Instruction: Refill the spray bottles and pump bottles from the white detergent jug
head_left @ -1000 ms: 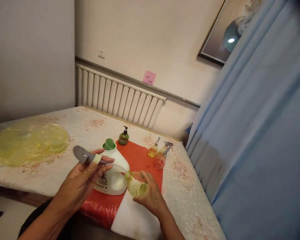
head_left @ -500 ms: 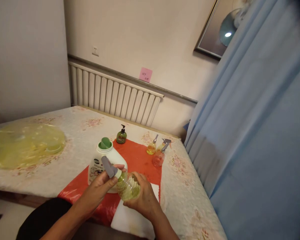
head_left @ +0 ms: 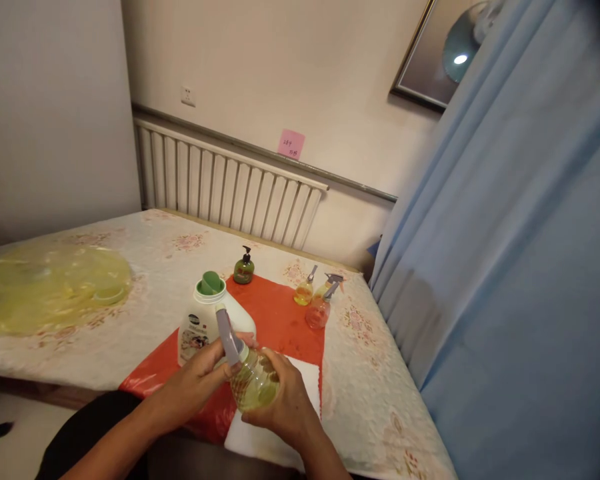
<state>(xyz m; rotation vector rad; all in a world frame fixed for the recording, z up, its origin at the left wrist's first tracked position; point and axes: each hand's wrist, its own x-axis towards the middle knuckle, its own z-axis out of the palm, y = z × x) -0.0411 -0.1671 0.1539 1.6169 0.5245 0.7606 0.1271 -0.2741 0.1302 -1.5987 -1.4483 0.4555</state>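
Note:
Between my hands is a clear yellow-green spray bottle with a grey spray head, tilted to the left. My right hand wraps around the bottle's body. Fingers of my left hand close on the spray head at the bottle's neck. Just behind stands a large white jug with a printed label, and a green funnel-like piece sits in its mouth. A folded white cloth lies under the hands, on a red sheet.
A green pump bottle stands at the red sheet's back corner. To the right are several spray bottles, one yellow and one pink. A yellow inflated plastic item lies at left. A blue curtain hangs along the right side.
The spray bottle has turned more upright, and its grey head now shows a different side. My left fingers have shifted around the neck. The other bottles have stayed put.

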